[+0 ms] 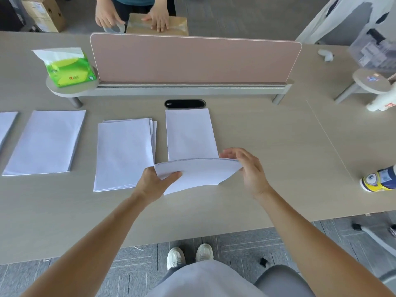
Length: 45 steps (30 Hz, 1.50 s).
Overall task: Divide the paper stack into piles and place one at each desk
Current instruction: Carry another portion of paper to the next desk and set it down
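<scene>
I hold a bowed stack of white paper [199, 173] just above the beige desk [267, 168]. My left hand [155, 183] pinches its left end, thumb on top. My right hand [246, 168] grips its right end, fingers curled over the edge. Several white piles lie flat on the desk: one [189, 131] right behind the held stack, a slightly fanned one [124, 153] to its left, a thick one [47, 140] farther left, and part of another [6, 125] at the frame's left edge.
A pink divider panel [192, 58] stands across the desk's back, with a green tissue pack [68, 69] on its left shelf. A yellow cartoon-printed can [377, 180] lies at right. Another person's hands [157, 18] press a cardboard box beyond the divider.
</scene>
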Available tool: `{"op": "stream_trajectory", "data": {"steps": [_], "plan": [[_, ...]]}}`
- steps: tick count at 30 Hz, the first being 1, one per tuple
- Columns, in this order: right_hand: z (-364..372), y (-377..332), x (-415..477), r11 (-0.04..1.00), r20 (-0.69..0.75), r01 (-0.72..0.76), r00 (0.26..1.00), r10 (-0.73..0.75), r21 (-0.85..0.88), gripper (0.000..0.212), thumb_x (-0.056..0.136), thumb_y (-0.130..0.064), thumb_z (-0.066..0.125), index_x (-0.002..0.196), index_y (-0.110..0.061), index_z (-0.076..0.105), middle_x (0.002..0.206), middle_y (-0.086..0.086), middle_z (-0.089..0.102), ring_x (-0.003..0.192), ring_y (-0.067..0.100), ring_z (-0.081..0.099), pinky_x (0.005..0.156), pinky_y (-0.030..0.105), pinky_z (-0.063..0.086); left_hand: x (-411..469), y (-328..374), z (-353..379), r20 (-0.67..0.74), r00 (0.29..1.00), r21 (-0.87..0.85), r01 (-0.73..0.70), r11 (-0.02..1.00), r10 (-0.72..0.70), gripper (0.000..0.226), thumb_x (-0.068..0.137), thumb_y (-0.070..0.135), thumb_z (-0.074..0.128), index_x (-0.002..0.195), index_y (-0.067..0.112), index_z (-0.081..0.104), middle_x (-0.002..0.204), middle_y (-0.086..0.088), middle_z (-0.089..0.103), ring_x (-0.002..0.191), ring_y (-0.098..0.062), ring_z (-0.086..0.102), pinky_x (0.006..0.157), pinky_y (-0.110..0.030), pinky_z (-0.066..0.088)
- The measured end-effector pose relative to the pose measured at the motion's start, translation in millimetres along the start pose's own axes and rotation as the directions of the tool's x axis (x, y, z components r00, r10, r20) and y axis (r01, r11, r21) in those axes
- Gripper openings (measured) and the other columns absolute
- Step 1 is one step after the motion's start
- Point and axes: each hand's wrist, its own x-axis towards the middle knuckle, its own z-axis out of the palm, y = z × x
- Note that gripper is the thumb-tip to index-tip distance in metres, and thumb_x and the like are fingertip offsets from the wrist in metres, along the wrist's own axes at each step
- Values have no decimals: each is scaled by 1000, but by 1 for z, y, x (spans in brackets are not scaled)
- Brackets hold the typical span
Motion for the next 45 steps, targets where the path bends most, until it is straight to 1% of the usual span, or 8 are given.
{"op": "stream_trajectory", "data": {"steps": [4, 10, 17, 22, 27, 35, 40, 45], "plan": [[3, -2, 4, 996, -50, -78, 996, 76, -38, 40, 87, -28, 38, 98, -10, 72, 94, 0, 77, 95, 10, 68, 93, 39, 46, -2, 0, -1, 19, 1000, -4, 11, 1000, -11, 48, 59, 73, 70, 87, 35, 76, 87, -7, 76, 74, -30, 69, 67, -38, 56], [3, -1, 3, 999, -55, -40, 998, 40, -2, 41, 88, -48, 45, 96, -17, 71, 95, -1, 77, 96, 14, 68, 93, 41, 48, -7, 3, -3, 20, 1000, -10, 11, 1000, -11, 40, 65, 64, 73, 88, 31, 76, 87, -9, 75, 64, -20, 59, 59, -29, 46], [4, -1, 2, 995, 37, -70, 997, 72, -74, 45, 61, -40, 83, 105, -32, 72, 106, -13, 75, 105, 9, 68, 88, 25, 51, -8, 5, -3, -12, 998, 91, -66, 994, 67, 21, 73, 59, 74, 84, 42, 71, 79, -2, 73, 71, -26, 67, 61, -34, 54], [9, -8, 2, 988, 10, -39, 999, 41, -153, 8, 85, -20, 78, 92, -24, 79, 90, -11, 77, 87, 7, 70, 77, 23, 50, -11, 7, 3, -121, 982, 229, -118, 966, 148, 31, 84, 48, 72, 61, 33, 57, 48, 9, 53, 52, -20, 52, 47, -25, 37], [13, -14, -2, 983, -11, -3, 1000, 1, -181, 16, 90, -22, 73, 80, -33, 77, 78, -7, 74, 72, 10, 66, 65, 20, 48, -8, 2, -2, -81, 965, 329, -208, 921, 247, 47, 88, 53, 63, 69, 9, 60, 59, -12, 55, 58, -32, 52, 48, -33, 39], [1, -35, -1, 982, -58, 80, 994, -91, -171, 10, 90, -15, 72, 83, -22, 75, 72, -14, 71, 70, 4, 65, 63, 16, 47, -12, 33, -11, 57, 960, 222, -281, 934, 275, 34, 92, 38, 65, 62, 38, 49, 45, 23, 52, 47, 0, 51, 46, -11, 34], [-34, -52, 5, 981, -73, 97, 991, -110, -166, 9, 93, -18, 68, 98, -24, 71, 89, -20, 75, 85, 0, 70, 73, 16, 52, 12, 63, -9, 159, 924, 82, -364, 928, 348, 50, 78, 71, 57, 93, 25, 69, 88, -9, 70, 84, -29, 66, 77, -49, 56], [-79, -51, 11, 993, -76, 17, 997, -27, -119, 8, 92, -21, 68, 100, -21, 70, 93, -14, 76, 87, 4, 71, 73, 18, 52, 30, 110, 8, 197, 892, -14, -412, 911, 407, 58, 72, 79, 59, 104, 32, 69, 103, -7, 74, 100, -30, 69, 87, -52, 55]]}}
